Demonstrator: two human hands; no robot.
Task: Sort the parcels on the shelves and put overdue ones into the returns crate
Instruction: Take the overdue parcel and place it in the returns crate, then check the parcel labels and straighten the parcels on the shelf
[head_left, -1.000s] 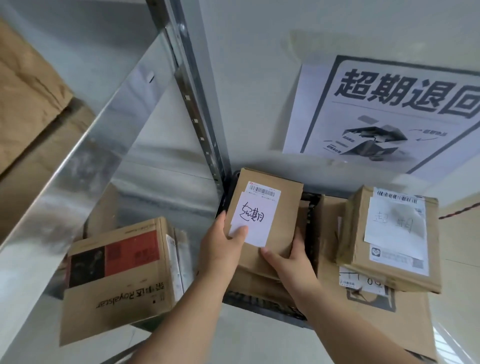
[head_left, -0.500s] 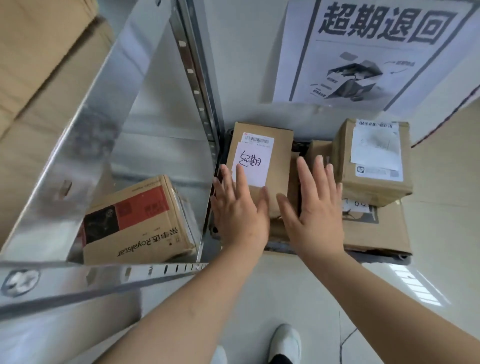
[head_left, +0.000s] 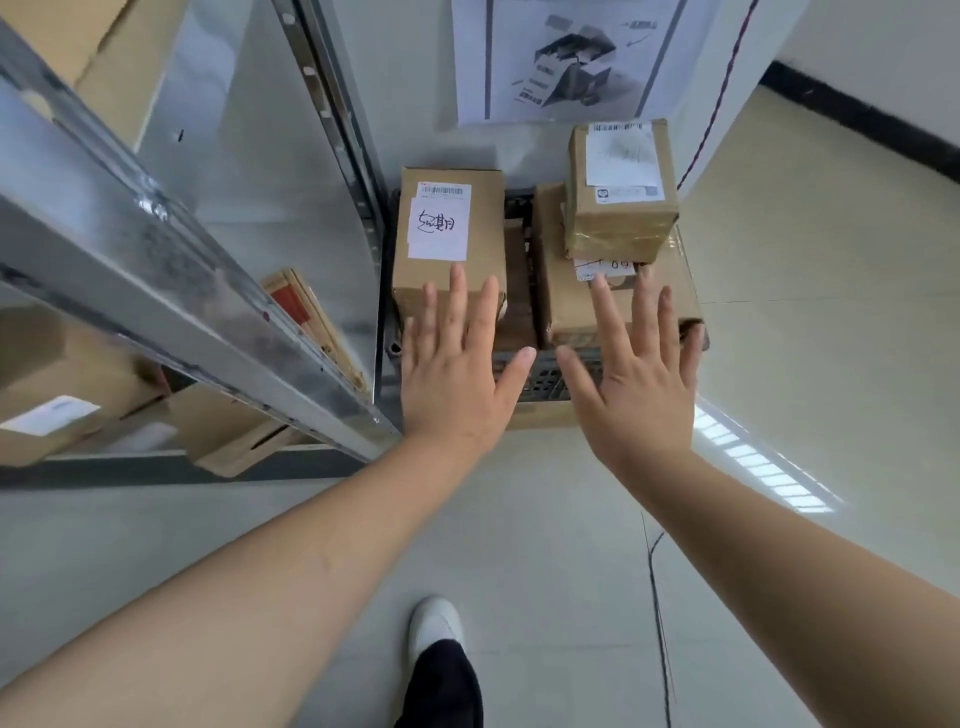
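**Both hands open above the returns crate**

The left hand (head_left: 457, 379) and right hand (head_left: 636, 379) are held out flat, fingers (head_left: 457, 296) spread and straight, holding nothing. They hang over the near edge of the dark returns crate (head_left: 543, 382) on the floor beside the metal shelf (head_left: 171, 291). In the crate sit a labelled parcel (head_left: 449, 239) on the left, and a smaller taped parcel (head_left: 621, 187) stacked on a wide parcel (head_left: 556, 291) on the right. A poster (head_left: 566, 57) hangs on the wall behind.
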